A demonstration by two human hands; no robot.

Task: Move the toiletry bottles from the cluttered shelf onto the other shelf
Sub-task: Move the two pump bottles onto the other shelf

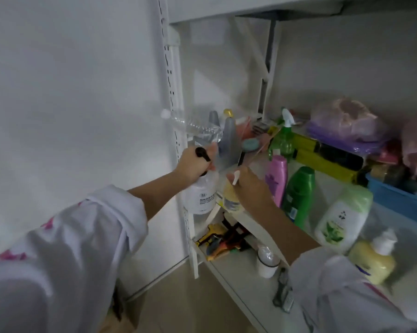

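My left hand [194, 165] grips the neck of a white pump bottle [200, 195] with a black pump head, held at the left end of the cluttered shelf [255, 164]. My right hand [249, 186] is closed around the top of a pale yellow pump bottle [230, 199] with a white nozzle, just right of the first. On the shelf to the right stand a pink bottle [277, 179], a dark green bottle [298, 195], a light green and white bottle [341, 217], and a yellow pump bottle [373, 258]. A green spray bottle [284, 135] stands further back.
A clear plastic bottle [193, 124] lies tilted at the shelf's left end beside grey bottles [229, 135]. Bags [346, 121], yellow and black packs [327, 155] and a blue bin [394, 198] fill the back right. The lower shelf [241, 280] holds tools [219, 241] and a white jar [267, 260].
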